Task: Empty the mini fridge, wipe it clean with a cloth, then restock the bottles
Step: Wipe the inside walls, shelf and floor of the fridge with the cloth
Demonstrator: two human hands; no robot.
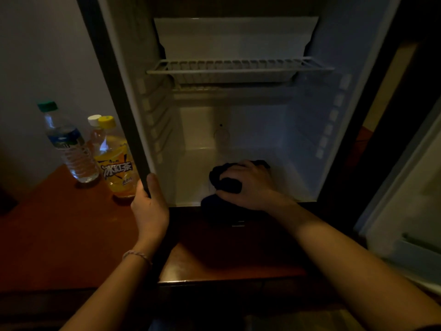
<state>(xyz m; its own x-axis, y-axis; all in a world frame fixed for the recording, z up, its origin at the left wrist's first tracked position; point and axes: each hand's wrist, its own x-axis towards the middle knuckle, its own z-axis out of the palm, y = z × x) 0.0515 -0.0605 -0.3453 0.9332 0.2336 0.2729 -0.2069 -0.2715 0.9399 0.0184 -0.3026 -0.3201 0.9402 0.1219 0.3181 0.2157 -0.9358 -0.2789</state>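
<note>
Dark cloth under right hand — near fridge floor's front edge.

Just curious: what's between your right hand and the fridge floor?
A dark cloth, gripped under the right hand, lies on the fridge floor; the head view shows it.

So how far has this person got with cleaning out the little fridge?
Emptying looks done: the white mini fridge holds no bottles, and three plastic bottles stand outside on the reddish wooden top. Wiping is in hand: the right hand presses a dark crumpled cloth on the fridge floor while the left hand grips the fridge's edge. Restocking is left.
</note>
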